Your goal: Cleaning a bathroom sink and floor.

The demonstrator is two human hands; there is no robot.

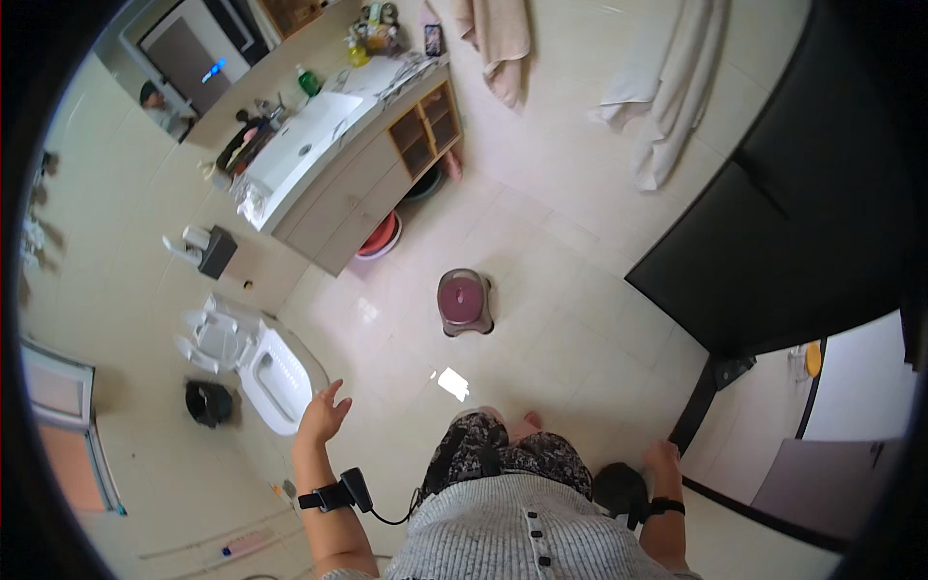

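Note:
My left hand [324, 413] is held out with its fingers apart and nothing in it, in front of the white squat-style toilet [279, 377] at the left. At the lower right is my right hand [661, 458], near the dark door frame and above a dark round object [620, 489] that I cannot make out. Its fingers look curled, but whether it holds anything is hard to tell. A plastic stool [462, 301] with a dark pink seat stands on the tiled floor ahead of me.
A vanity cabinet [348, 210] with a white sink [304, 148] runs along the upper left wall. Basins [380, 236] sit under it. A black bin [209, 403] stands beside the toilet. Towels [670, 109] hang at the top, and a large black door [783, 196] fills the right.

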